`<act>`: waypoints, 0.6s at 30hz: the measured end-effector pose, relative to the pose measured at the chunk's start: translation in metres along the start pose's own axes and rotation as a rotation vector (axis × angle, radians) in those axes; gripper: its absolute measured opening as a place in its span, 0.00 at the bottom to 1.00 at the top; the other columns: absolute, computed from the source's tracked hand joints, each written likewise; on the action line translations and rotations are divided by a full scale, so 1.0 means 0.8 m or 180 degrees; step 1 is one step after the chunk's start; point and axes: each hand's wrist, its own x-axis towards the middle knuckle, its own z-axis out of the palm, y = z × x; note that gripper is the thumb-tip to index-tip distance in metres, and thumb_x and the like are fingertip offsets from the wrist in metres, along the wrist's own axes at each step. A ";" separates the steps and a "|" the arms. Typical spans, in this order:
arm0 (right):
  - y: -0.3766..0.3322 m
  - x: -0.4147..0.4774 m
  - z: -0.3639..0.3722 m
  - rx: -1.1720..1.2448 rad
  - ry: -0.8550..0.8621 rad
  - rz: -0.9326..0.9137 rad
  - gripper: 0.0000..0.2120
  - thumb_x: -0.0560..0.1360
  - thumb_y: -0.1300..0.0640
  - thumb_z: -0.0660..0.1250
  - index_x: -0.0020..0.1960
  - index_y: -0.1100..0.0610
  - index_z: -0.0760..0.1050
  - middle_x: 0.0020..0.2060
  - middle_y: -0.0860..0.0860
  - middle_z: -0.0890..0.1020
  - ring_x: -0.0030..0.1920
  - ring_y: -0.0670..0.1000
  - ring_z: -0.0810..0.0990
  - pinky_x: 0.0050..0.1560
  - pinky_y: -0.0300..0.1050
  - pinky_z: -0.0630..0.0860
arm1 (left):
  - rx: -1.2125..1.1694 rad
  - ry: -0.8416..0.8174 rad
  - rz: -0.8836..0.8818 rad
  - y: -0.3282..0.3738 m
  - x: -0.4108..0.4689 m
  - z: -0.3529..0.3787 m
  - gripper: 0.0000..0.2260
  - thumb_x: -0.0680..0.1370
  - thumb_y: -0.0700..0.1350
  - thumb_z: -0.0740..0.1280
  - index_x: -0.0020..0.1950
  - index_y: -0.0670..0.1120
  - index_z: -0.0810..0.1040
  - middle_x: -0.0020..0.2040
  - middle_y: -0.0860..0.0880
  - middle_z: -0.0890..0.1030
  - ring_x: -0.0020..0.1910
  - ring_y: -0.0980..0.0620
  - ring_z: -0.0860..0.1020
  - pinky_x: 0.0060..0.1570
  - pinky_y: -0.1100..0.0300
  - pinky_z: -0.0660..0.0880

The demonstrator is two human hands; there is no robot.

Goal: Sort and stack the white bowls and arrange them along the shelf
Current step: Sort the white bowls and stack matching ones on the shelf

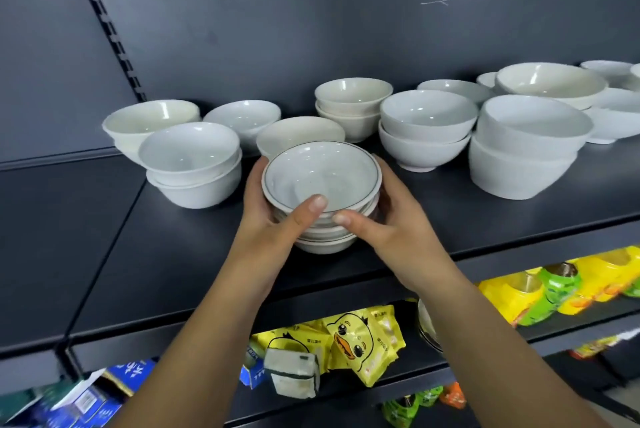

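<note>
Together we grasp the stack of dark-rimmed bowls (318, 174) near the front edge of the shelf (156, 271), left hand (270, 223) and right hand (391, 233) clasping its sides, thumbs on the rims.

Dark shelf (173, 254) w/ many white bowls, all mouths up. Front centre: rimmed stack (322, 178), several shallow bowls nested, thin dark line round each lip. Single bowl (299, 133) just behind it, cream. Left: left stack (190, 157), approx. 3 nested, slightly tilted; back-left bowl (149, 119) cream, leaning; plain bowl (242, 115) beside it. Centre back: cream pair (353, 95), nested. Right of that: middle pair (427, 115), level. Further right: right pair (533, 126), bigger, leaning. Far right back: wide bowl (550, 81) resting on others, more beyond, partly cut off.
</note>
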 end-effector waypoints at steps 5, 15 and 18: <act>-0.003 0.015 0.047 -0.0016 -0.0384 -0.0014 0.30 0.62 0.46 0.73 0.61 0.43 0.68 0.60 0.44 0.76 0.62 0.41 0.73 0.62 0.36 0.70 | 0.0280 0.0669 0.0377 0.008 -0.010 -0.032 0.24 0.59 0.56 0.68 0.53 0.57 0.66 0.51 0.61 0.75 0.48 0.72 0.76 0.44 0.77 0.71; 0.000 0.025 0.067 0.0332 -0.0589 0.0617 0.48 0.60 0.44 0.72 0.73 0.40 0.50 0.69 0.39 0.65 0.69 0.40 0.63 0.72 0.44 0.61 | 0.0347 0.0939 0.0331 -0.003 0.001 -0.046 0.40 0.57 0.58 0.68 0.65 0.50 0.57 0.56 0.57 0.71 0.52 0.68 0.75 0.47 0.76 0.71; 0.001 0.021 0.067 0.0388 -0.0480 0.0666 0.46 0.67 0.51 0.71 0.73 0.38 0.45 0.68 0.37 0.62 0.69 0.39 0.61 0.67 0.35 0.62 | 0.0388 0.0958 0.0287 -0.005 0.004 -0.046 0.45 0.56 0.59 0.67 0.69 0.48 0.55 0.61 0.51 0.70 0.55 0.62 0.73 0.50 0.76 0.71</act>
